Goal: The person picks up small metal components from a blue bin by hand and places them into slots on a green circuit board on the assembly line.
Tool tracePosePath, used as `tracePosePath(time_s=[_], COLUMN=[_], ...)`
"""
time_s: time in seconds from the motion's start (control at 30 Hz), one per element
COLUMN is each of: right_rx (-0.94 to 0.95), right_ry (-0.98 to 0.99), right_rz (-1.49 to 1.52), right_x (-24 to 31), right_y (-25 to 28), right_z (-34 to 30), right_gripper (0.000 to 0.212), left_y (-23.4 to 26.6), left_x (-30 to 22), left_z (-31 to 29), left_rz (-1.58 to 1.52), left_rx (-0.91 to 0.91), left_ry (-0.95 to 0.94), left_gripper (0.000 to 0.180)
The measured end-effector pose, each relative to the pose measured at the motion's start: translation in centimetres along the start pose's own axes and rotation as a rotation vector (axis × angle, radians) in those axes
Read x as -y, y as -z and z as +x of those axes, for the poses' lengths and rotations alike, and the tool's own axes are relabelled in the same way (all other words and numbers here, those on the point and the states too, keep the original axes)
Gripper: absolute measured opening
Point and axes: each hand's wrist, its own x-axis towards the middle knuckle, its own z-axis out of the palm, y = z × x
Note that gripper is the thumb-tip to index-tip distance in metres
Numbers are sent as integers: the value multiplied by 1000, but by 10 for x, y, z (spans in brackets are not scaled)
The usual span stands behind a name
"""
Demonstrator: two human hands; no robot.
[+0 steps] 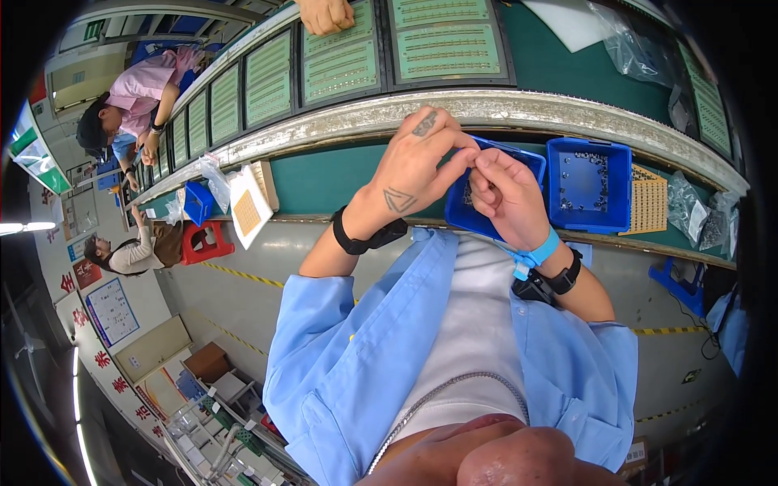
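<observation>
Blue tray sits on the green bench, just under both hands. Left hand and right hand meet, fingertips pinched together over it; what they pinch is too small to tell. Another blue tray stands beside it.

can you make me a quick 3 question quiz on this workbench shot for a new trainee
1. True or false: the left hand and the right hand meet fingertip to fingertip above a blue tray.
2. Multiple choice: what sits just right of that tray? A) a second blue tray with small dark parts in it B) a red bucket C) a laptop
3. Fill in: the right wrist wears a light ____ strap next to a black band.

Key
1. True. Whether they pinch something tiny cannot be told.
2. A
3. blue
</observation>
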Motion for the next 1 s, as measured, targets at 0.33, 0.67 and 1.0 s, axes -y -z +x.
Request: tracePosePath(time_s=[0.33,0.67,1.0], right_rx=[-29,-67,-62], right_ry=[3,22,47], right_rz=[-42,-58,-65], right_x=[4,4,10], right_y=[-12,-10,-10], right_z=[-1,-3,-16], right_gripper=[14,16,21], left_y=[0,16,32], left_x=[-1,-2,67], left_z=[-5,10,54], left_rz=[-26,114,272], left_rx=[-95,-2,-106], left_ry=[19,-181,-111], left_gripper=[15,18,8])
